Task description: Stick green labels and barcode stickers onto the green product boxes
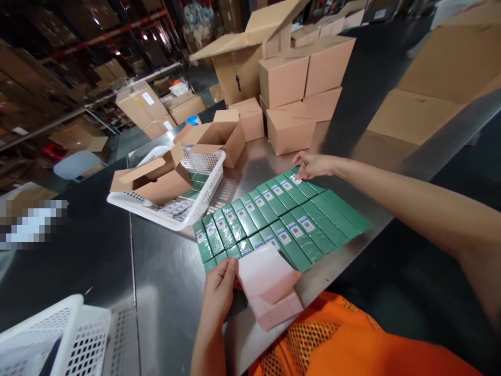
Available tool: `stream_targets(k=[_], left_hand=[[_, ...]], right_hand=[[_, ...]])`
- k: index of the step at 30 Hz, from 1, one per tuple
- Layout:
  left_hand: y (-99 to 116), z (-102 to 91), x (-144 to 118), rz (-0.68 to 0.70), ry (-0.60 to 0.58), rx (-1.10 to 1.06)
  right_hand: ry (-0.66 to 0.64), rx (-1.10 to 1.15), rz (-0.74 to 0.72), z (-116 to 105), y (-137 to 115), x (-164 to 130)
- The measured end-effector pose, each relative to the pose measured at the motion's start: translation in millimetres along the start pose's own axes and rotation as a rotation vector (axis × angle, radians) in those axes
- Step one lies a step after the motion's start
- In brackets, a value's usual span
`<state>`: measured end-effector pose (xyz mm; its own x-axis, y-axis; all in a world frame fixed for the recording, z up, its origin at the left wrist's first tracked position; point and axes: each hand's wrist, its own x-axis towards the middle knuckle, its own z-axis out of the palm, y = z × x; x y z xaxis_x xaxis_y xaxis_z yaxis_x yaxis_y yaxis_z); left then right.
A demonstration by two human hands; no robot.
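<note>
Two overlapping rows of flat green boxes [282,219] lie on a steel table [172,292], most with a small white barcode label on top. My right hand [311,164] reaches to the far end of the back row and presses a label onto a green box there with its fingertips. My left hand [219,292] holds a pale pink sheet of label backing paper [270,287] at the near edge, just in front of the front row.
A white plastic basket [203,193] with an open cardboard box [156,180] and more green boxes stands to the left. Stacked cardboard boxes [301,89] fill the far side. Another white basket [55,339] sits at the near left corner. Large cartons [438,89] stand right.
</note>
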<state>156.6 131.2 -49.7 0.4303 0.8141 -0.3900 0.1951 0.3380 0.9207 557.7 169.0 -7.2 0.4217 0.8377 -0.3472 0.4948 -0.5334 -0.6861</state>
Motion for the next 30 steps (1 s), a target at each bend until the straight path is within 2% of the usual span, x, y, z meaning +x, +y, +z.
stream_targets(k=[7,9,11,14,16,18,20,22,24,27,30], left_hand=[[5,2.0,-2,0.016,-0.013,0.025],[7,2.1,-2,0.019,0.001,0.009],[7,1.9,-2,0.009,0.012,-0.042],[6,2.4,-1,-0.015,0.031,-0.17],[7,3.6,-2,-0.029,0.067,-0.258],[8,5.2,-2,-0.039,0.099,-0.311],[9,6.2,-3,-0.038,0.1,-0.323],[9,5.4,-3,-0.025,0.091,-0.308],[8,2.7,-3,-0.009,0.102,-0.28],[6,-2.7,-2,-0.019,0.069,-0.255],[7,-5.0,-4,0.001,-0.014,-0.201]], right_hand=[[0.181,-0.242,0.008,-10,-6,1],[0.225,-0.273,-0.089,-7,-5,-10],[0.192,-0.19,-0.241,5,-5,-32],[-0.034,-0.023,-0.398,39,-9,-79],[-0.324,0.088,-0.474,65,-16,-112],[-0.577,0.22,-0.484,91,-25,-137],[-0.691,0.34,-0.457,113,-33,-152],[-0.649,0.415,-0.454,127,-37,-158],[-0.522,0.416,-0.5,135,-38,-157],[-0.342,0.313,-0.649,135,-34,-154],[-0.25,0.241,-0.836,131,-28,-152]])
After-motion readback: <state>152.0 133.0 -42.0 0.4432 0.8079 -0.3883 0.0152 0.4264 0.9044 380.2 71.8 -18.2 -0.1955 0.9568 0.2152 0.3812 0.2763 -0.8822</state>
